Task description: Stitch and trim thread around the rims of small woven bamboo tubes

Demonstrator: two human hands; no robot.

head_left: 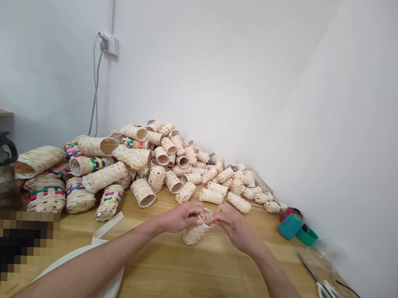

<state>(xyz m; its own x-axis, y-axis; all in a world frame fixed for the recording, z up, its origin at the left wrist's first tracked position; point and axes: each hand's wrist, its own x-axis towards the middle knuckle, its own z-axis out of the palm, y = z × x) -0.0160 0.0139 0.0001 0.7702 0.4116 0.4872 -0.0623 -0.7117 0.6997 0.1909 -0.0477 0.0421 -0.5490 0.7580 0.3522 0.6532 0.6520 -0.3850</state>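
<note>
A small, cream-coloured, open-ended cylinder of woven strips sits tilted just above or on the light-brown wooden table, between both hands, its pale-edged mouth turned up. The left hand holds that mouth by its left side, thumb and fingers closed on the edge; the right hand is drawn to a narrow pinch at the opposite side (what lies between its tips I cannot tell). A thin, pale thread trails over the wood below the right hand. Behind rises a heap of cream woven cylinders, some banded in bright colours. To the right lie a teal thread spool, a green plastic ring and white-handled metal scissors; left, beneath the forearm, a flat, round white object
</note>
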